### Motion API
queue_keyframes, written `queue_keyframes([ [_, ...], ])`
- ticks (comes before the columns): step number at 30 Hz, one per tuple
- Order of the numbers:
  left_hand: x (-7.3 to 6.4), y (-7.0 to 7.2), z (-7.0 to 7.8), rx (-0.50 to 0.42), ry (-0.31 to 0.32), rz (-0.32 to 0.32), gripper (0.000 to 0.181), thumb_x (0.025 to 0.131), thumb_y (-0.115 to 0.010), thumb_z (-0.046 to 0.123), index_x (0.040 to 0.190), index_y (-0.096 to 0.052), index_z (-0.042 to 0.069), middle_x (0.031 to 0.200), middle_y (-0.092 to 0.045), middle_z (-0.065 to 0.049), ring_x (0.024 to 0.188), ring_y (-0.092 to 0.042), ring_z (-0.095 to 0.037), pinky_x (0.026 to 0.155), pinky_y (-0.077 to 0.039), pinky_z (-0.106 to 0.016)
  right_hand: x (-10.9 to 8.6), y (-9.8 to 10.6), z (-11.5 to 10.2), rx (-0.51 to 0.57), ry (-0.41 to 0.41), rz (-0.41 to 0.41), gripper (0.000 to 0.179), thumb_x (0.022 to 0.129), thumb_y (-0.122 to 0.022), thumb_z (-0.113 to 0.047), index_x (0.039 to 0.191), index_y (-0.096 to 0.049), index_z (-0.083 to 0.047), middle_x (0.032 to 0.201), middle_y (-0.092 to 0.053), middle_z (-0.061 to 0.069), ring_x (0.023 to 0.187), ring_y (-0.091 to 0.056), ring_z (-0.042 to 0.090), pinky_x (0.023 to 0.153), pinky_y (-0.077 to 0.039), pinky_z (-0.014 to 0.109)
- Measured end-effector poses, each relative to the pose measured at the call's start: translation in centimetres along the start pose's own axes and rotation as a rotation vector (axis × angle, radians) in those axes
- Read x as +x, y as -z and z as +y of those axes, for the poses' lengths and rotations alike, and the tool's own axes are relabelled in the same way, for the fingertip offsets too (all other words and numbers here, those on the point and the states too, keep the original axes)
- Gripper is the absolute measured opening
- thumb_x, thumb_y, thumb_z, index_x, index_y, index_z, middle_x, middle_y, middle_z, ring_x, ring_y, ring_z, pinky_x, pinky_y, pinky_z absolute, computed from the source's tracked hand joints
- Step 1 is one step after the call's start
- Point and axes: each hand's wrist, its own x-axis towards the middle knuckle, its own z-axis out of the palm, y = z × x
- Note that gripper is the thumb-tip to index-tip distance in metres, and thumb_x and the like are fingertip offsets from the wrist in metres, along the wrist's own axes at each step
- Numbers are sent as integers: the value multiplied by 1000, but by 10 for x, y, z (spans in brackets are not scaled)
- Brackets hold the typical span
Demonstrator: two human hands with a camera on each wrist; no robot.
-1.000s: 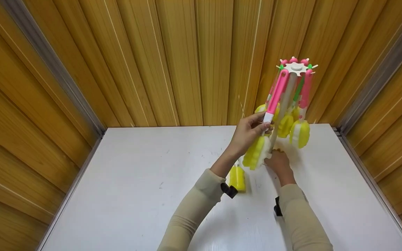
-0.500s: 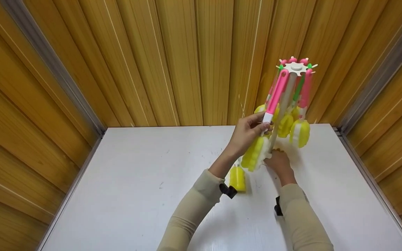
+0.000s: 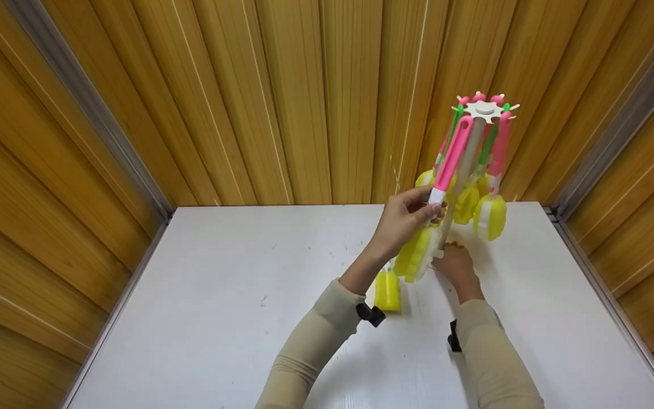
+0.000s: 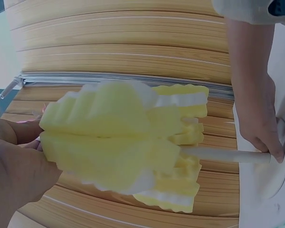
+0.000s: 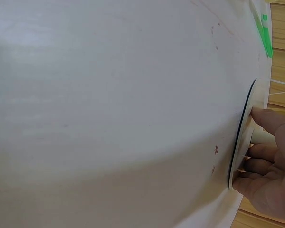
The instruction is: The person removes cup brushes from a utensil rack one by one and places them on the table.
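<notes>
Pinching in the left hand (image 3: pixel 402 222) the white neck (image 3: pixel 436 195) of a pink-handled brush (image 3: pixel 448 172), with yellow-and-white sponge head (image 3: pixel 413 258) just below the fingers. Holding, with bent fingers of the right hand (image 5: pixel 271 173), a pale post stand (image 3: pixel 466 162) at its round base (image 4: pixel 270 176).

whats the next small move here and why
Perhaps settle the pink-handled sponge brush onto the hanging rack: it reaches the rack's top, but whether it's hooked isn't clear; the left hand pinches it, and the right hand holds the rack's base.
</notes>
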Motion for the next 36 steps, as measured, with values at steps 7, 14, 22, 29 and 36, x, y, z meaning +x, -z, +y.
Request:
queue_keyframes([
  [7,-3,3,-3,-9,-6,20,33,96,-64,-5,129,-65,-5,106,-68,-30,94,-70,-43,82,-62,-40,-1,1,1,-4,-10,-18,45,96,-64,-20,118,-59,19,106,-63,34,103,-59,49,95,-47,60],
  [14,-7,9,-6,17,14,47,34,96,-65,-3,130,-65,-4,102,-71,-21,89,-71,-28,81,-62,-38,-2,2,-1,12,-34,-47,49,97,-65,-20,127,-55,18,115,-61,35,109,-57,48,101,-45,60],
  [22,-13,17,-12,24,33,76,36,96,-65,-2,133,-64,-4,107,-69,-30,90,-70,-24,83,-61,-37,-1,1,-2,12,-35,-46,49,97,-65,-20,127,-56,18,118,-60,37,113,-57,51,101,-45,61],
  [29,-17,29,-18,40,42,116,38,98,-64,-1,135,-62,-2,100,-73,-10,96,-70,-33,84,-61,-33,1,0,1,-36,-18,-36,50,96,-65,-20,123,-56,21,114,-58,37,110,-55,54,99,-45,62],
  [36,-21,46,-23,51,71,161,39,98,-61,-3,137,-61,0,108,-71,-10,100,-69,-37,86,-60,-33,0,0,-1,-8,-55,-55,48,98,-64,-19,126,-55,19,117,-55,35,112,-54,50,101,-45,60],
])
